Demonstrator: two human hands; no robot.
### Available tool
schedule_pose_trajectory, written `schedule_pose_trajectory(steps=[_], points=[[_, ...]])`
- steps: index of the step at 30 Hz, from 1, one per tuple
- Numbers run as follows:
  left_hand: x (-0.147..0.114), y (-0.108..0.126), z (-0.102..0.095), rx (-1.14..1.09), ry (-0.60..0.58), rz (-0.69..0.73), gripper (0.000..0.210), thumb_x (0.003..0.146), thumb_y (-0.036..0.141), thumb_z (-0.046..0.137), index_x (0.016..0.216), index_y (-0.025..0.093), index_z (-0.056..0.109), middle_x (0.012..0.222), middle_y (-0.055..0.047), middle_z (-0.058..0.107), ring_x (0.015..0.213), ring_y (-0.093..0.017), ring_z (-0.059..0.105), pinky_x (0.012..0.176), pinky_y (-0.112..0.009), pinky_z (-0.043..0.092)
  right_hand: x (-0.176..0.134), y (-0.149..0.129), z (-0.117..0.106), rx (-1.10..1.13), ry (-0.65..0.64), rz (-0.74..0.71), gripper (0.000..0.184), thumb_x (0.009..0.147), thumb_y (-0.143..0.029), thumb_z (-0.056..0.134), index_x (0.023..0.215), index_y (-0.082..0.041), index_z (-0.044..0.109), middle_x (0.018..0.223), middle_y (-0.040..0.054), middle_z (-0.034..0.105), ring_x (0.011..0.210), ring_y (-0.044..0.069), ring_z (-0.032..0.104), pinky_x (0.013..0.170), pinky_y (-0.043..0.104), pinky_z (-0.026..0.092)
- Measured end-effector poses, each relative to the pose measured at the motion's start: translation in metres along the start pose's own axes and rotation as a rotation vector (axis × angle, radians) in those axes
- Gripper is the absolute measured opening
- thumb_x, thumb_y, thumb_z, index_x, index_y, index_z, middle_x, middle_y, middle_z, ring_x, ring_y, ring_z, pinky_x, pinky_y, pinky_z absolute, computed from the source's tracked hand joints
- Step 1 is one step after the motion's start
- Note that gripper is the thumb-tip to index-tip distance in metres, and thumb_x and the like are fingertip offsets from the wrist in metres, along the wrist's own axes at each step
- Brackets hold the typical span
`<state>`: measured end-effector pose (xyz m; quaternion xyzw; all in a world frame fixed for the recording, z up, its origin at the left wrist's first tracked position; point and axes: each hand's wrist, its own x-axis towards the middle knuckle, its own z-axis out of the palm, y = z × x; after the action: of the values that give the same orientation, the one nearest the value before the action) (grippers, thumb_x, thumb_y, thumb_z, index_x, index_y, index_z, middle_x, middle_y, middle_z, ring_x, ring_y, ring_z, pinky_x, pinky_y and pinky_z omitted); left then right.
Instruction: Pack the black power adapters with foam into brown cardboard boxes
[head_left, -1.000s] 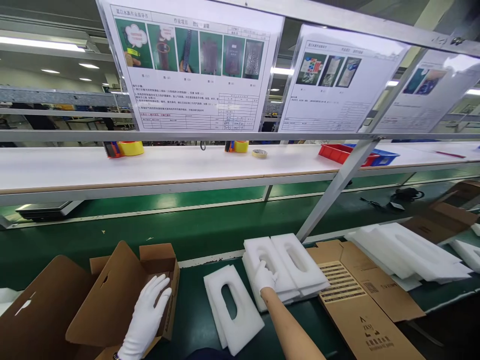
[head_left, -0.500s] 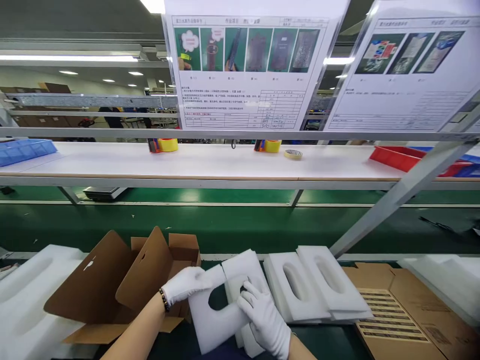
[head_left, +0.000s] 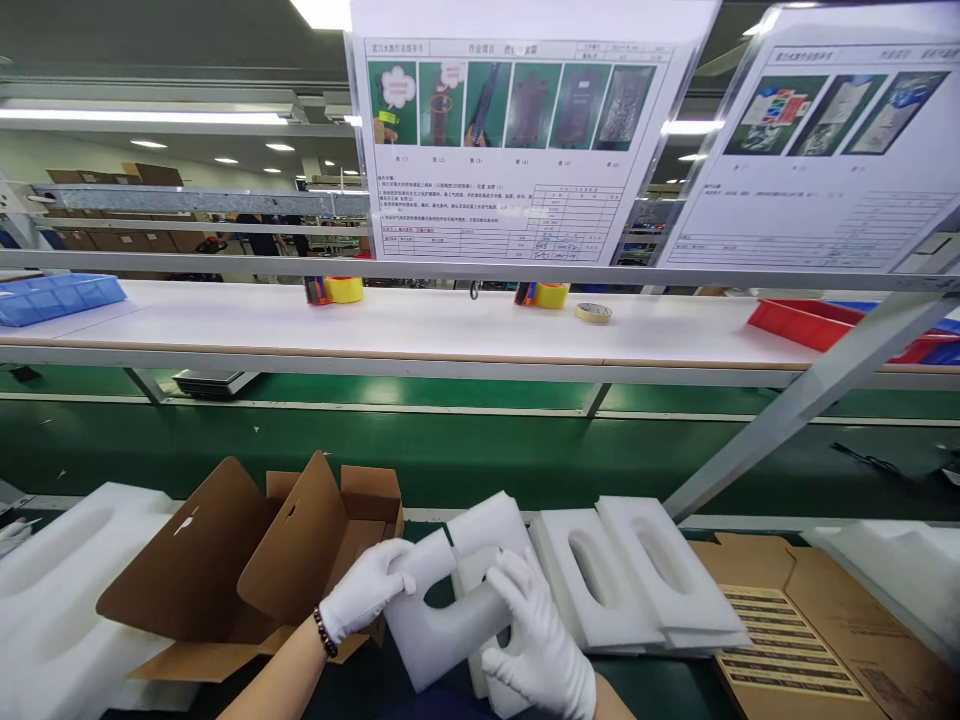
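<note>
A: Who is pictured, and with what?

B: A worker in white gloves holds a white foam piece [head_left: 450, 645] with a rounded opening, tilted, at the lower centre of the frame over a green bench [head_left: 667, 685].

A: How are the fingers placed?

B: The left hand [head_left: 366, 588], a dark beaded bracelet [head_left: 325, 634] at its wrist, pinches the foam piece at its upper-left part, its fingers narrowed on the edge. The right hand [head_left: 540, 640] is at the piece's right end with fingers bent; whether they are closed on it cannot be told.

A: And around the hands?

B: More foam [head_left: 487, 525] sits just behind the held piece, which partly covers it. To the right are two side-by-side stacks of foam [head_left: 619, 612] with oval openings, then printed cardboard [head_left: 847, 640] at the lower right. An open cardboard box [head_left: 300, 560], flaps raised, stands beside the left hand, with a large white foam block [head_left: 45, 610] at the lower left.

A: The background?

B: A white shelf [head_left: 450, 330] crosses the frame, bearing a blue tray [head_left: 60, 300] at left, tape rolls [head_left: 343, 290] near the centre and a red tray [head_left: 799, 322] at right. Instruction sheets [head_left: 495, 170] hang above.
</note>
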<state>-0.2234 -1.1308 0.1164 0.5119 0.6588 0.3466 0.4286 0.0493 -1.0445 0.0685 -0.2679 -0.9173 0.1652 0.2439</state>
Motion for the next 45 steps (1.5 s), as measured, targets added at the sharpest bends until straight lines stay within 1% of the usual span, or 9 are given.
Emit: schedule_pose_trajectory(steps=[3,5,11,19,24,29,33,37,45], points=[[-0.005,-0.001,0.001,0.087,-0.030,0.010,0.042,0.061,0.018,0.051,0.102,0.017,0.060,0.103,-0.005,0.063,0.097,-0.024,0.055,0.082,-0.031,0.043,0.022,0.008,-0.025,0.213,0.185,0.362,0.081,0.072,-0.043,0.062,0.140,-0.017,0.026,0.142,0.0169,0.030,0.133,0.034,0.025,0.107,0.054,0.024],[-0.009,0.000,0.003,0.145,-0.096,0.015,0.041,0.061,0.018,0.053,0.101,0.018,0.061,0.103,-0.005,0.062,0.098,-0.025,0.055,0.082,-0.031,0.043,0.039,0.009,-0.043,0.436,0.054,0.485,0.079,0.074,-0.041,0.061,0.141,-0.018,0.025,0.138,0.0148,0.038,0.128,0.030,0.035,0.105,0.049,0.030],[-0.013,0.031,0.025,0.362,-0.050,0.085,0.090,0.053,0.046,0.074,0.134,0.022,0.041,0.133,-0.012,0.048,0.118,-0.036,0.046,0.092,-0.039,0.039,0.066,-0.029,-0.059,0.542,-0.299,0.384,0.053,0.062,-0.022,0.066,0.115,-0.021,0.056,0.113,0.0052,0.059,0.101,0.023,0.056,0.090,0.039,0.045],[-0.012,0.054,0.052,0.357,0.046,0.134,0.028,0.073,0.045,0.061,0.089,0.022,0.059,0.090,-0.005,0.066,0.082,-0.024,0.060,0.066,-0.030,0.039,0.064,-0.051,-0.035,0.513,0.055,0.386,0.029,0.069,-0.021,0.052,0.098,-0.018,0.059,0.104,0.0071,0.063,0.100,0.023,0.056,0.093,0.039,0.044],[-0.014,0.051,0.052,0.254,0.067,0.122,0.023,0.072,0.035,0.063,0.089,0.021,0.058,0.092,-0.005,0.065,0.084,-0.024,0.059,0.069,-0.029,0.040,0.070,-0.048,-0.032,0.477,0.120,0.371,0.027,0.073,-0.022,0.052,0.099,-0.017,0.058,0.100,0.0074,0.064,0.094,0.021,0.059,0.088,0.036,0.047],[0.012,0.037,0.049,-0.239,0.308,0.054,0.041,0.080,0.052,0.052,0.102,0.017,0.053,0.095,-0.006,0.063,0.085,-0.021,0.059,0.074,-0.030,0.044,0.067,-0.046,-0.029,0.079,0.470,0.164,0.039,0.082,-0.033,0.051,0.116,-0.014,0.051,0.118,0.0154,0.053,0.112,0.028,0.049,0.095,0.047,0.040],[0.041,0.000,0.063,-0.685,0.369,-0.125,0.049,0.080,0.059,0.049,0.105,0.017,0.050,0.098,-0.009,0.063,0.084,-0.021,0.061,0.073,-0.032,0.047,0.034,-0.052,0.013,-0.059,0.019,-0.073,0.069,0.071,-0.053,0.058,0.127,-0.014,0.045,0.120,0.0168,0.052,0.116,0.038,0.042,0.099,0.059,0.028],[0.049,-0.039,0.085,-0.849,0.231,-0.292,0.051,0.076,0.050,0.061,0.116,0.020,0.048,0.120,-0.012,0.056,0.102,-0.023,0.058,0.082,-0.032,0.046,-0.007,-0.048,0.058,-0.198,-0.366,0.158,0.091,0.066,-0.046,0.063,0.141,-0.009,0.028,0.109,0.0180,0.058,0.104,0.038,0.049,0.104,0.063,0.009],[0.032,-0.073,0.135,-0.772,-0.115,-0.580,0.066,0.073,0.059,0.060,0.124,0.021,0.044,0.105,-0.011,0.063,0.092,-0.025,0.061,0.072,-0.034,0.046,-0.032,-0.026,0.083,0.030,-0.373,0.451,0.075,0.070,-0.052,0.059,0.135,-0.022,0.038,0.127,0.0139,0.051,0.117,0.034,0.044,0.105,0.054,0.019]])
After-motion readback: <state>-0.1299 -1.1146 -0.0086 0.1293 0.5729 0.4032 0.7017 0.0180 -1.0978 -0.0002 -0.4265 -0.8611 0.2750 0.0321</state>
